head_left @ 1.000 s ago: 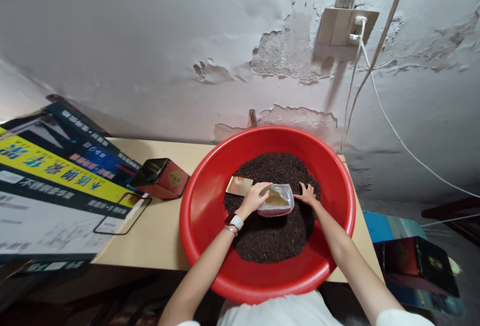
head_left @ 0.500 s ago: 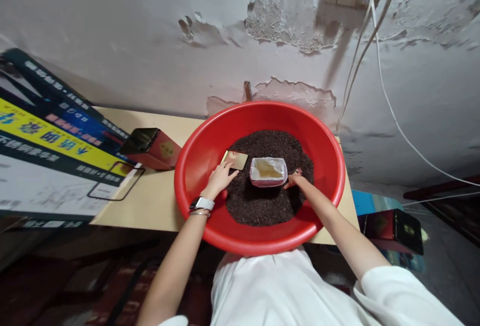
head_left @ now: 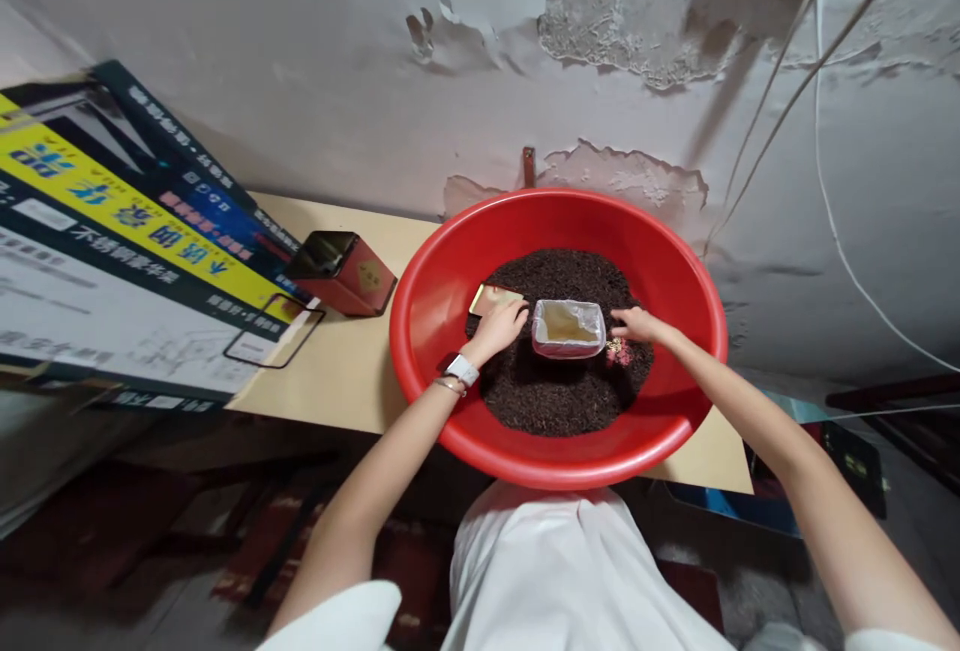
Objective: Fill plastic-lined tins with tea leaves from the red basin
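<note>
A big red basin [head_left: 420,331] holds a heap of dark loose tea leaves [head_left: 562,396]. In the middle of the heap stands a small box lined with a clear plastic bag [head_left: 568,328], its mouth open upward. My left hand [head_left: 499,326], with a watch on the wrist, lies left of the box with its fingers curled on a flat gold card [head_left: 489,298] on the leaves. My right hand [head_left: 634,323] rests on the leaves at the box's right side, fingers stretched out towards it. A small pinkish thing [head_left: 619,353] lies just below that hand.
The basin sits on a pale wooden table [head_left: 337,371] against a peeling wall. A red tin [head_left: 345,273] with a dark open top stands left of the basin. Printed cardboard boxes [head_left: 112,261] fill the left end. White cables [head_left: 825,191] hang down the wall at right.
My left hand left the lined box and went to the gold card. My right hand came up to the box's right side. The view dropped and shifted.
</note>
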`<state>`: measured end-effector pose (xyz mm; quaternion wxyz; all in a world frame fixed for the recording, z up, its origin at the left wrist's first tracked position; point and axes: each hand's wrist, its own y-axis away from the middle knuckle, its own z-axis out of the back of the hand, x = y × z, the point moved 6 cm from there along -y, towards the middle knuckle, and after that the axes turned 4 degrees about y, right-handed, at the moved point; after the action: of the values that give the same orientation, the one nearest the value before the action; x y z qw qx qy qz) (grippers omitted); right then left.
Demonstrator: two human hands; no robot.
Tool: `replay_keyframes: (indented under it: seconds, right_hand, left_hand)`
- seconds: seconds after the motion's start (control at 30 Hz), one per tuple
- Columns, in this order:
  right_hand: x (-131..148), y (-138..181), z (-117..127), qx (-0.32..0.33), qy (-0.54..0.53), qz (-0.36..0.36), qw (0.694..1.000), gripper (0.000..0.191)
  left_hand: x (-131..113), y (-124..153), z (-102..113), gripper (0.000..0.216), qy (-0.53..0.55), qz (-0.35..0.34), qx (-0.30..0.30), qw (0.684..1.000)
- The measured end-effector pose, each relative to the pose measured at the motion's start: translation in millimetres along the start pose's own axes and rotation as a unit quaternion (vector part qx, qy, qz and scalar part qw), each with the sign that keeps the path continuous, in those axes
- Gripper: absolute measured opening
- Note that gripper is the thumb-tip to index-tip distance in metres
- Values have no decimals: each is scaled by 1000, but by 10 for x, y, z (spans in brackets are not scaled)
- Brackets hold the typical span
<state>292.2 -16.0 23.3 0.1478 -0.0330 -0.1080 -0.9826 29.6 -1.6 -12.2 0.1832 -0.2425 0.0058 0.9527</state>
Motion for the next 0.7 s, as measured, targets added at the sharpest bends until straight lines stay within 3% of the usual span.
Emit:
replay_keyframes:
  seconds: [0.07, 0.13, 0.23, 0.33, 0.47, 0.57, 0.7]
  right_hand:
    - [134, -73, 186, -25, -12, 25, 999, 22]
    - [384, -141, 330, -94, -44, 67, 992, 22]
    - [754, -216, 340, -172, -82, 121, 974, 24]
    - [909, -288, 142, -140, -51, 142, 978, 26]
    - [871, -256, 43, -103, -29, 191, 976, 34]
    - [888, -166, 180, -136, -21, 210, 968, 36]
    - [1200, 56, 357, -212, 10, 252, 944, 11]
  left_hand:
    - [-124, -143, 19, 37, 67, -27, -7, 997]
    - [-213, -257, 9, 36, 129, -34, -11, 991]
    - [-280, -331, -54, 37, 146, -39, 1, 989]
    - [-323, -322, -93, 36, 116, -82, 12, 990]
    - [-349, -307, -68, 34, 23, -100, 6, 995]
    - [-390, -290, -10, 34, -44, -92, 9, 995]
    - [-465, -249, 85, 32, -103, -77, 18, 992]
